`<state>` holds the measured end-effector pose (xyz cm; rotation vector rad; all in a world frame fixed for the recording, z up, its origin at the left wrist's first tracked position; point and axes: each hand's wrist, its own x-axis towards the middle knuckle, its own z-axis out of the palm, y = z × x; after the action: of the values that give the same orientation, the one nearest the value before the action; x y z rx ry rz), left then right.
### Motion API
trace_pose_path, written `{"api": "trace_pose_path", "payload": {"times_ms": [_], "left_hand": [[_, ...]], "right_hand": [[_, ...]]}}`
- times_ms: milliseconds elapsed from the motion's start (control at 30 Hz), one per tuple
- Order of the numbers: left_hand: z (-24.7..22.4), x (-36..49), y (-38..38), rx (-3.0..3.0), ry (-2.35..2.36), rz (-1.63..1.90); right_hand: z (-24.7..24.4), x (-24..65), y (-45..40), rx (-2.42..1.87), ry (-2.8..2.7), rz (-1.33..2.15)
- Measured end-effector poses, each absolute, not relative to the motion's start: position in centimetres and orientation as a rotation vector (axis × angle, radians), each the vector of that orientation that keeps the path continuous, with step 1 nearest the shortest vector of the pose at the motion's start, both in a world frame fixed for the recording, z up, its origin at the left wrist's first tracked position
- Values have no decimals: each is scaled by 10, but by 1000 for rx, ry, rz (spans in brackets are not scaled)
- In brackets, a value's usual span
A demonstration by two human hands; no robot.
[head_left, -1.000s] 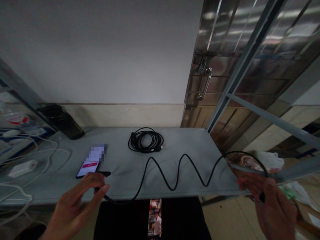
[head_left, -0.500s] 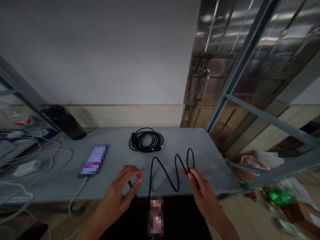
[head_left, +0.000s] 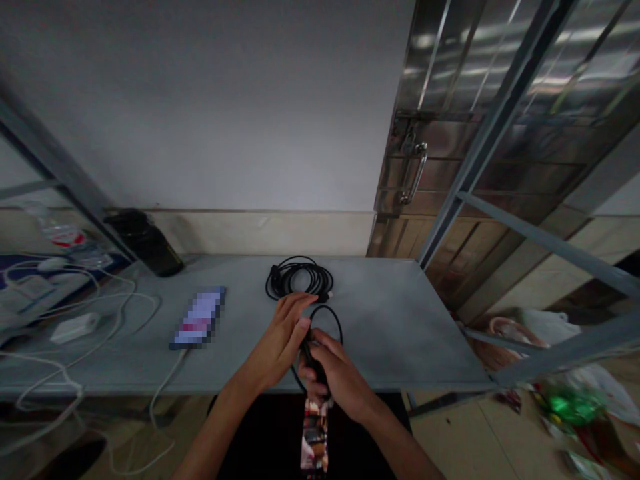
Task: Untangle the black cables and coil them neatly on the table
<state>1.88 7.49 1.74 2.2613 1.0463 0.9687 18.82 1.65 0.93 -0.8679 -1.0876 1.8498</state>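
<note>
Right fingers: clamped on black cable | left fingers: parted, contact unclear

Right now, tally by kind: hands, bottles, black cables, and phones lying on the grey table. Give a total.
Hands: 2 (left hand, right hand)
Bottles: 2 (black bottle, clear bottle)
Black cables: 2 (coiled cable, held cable)
Phone: 1
Total: 7

The scene is dim, the metal door glares, edges seem soft.

Worktop: cable coil behind the left hand
Smartphone lies to their left; drinking bottle stands behind it, further left.
</note>
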Motion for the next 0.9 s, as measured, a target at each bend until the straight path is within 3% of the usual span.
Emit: {"api": "trace_pose_path", "payload": {"times_ms": [233, 400, 633, 900], "left_hand": [[27, -9, 97, 2252, 937, 820], [29, -2, 131, 2088, 878, 1062], [-16, 33, 168, 1357, 900, 1170], [-43, 41, 162, 1258, 1013, 1076]], "right_hand": [[38, 233, 32, -907, -1403, 1751], [39, 254, 78, -863, -1704, 1483], [8, 243, 174, -1001, -1704, 1043], [-43, 238, 195, -1084, -1487, 1093]]}}
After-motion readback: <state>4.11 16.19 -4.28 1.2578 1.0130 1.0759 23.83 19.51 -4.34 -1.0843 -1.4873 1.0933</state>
